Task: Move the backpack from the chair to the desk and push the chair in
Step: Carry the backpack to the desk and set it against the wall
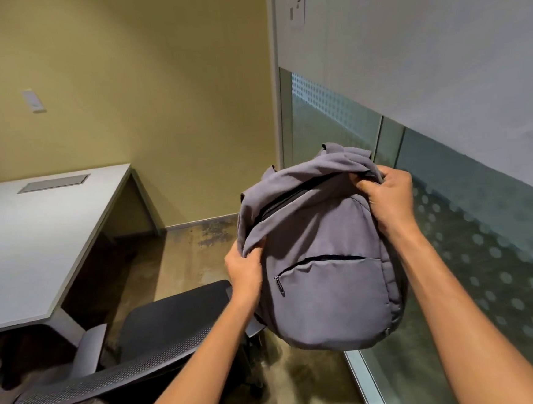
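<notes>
A grey backpack (324, 261) with dark zips hangs in the air to the right of the chair, its front pocket facing me. My left hand (245, 272) grips the fabric on its left side. My right hand (389, 195) clutches its upper right edge near the top. The black chair (172, 314) with a mesh back stands below and to the left, its seat bare. The white desk (29, 239) lies further left, with a grey cable hatch set in its top.
A frosted glass partition (452, 235) with a metal base rail runs along the right, close to the backpack. A yellow wall (139, 100) closes the back. Brown mottled floor shows between desk, chair and partition.
</notes>
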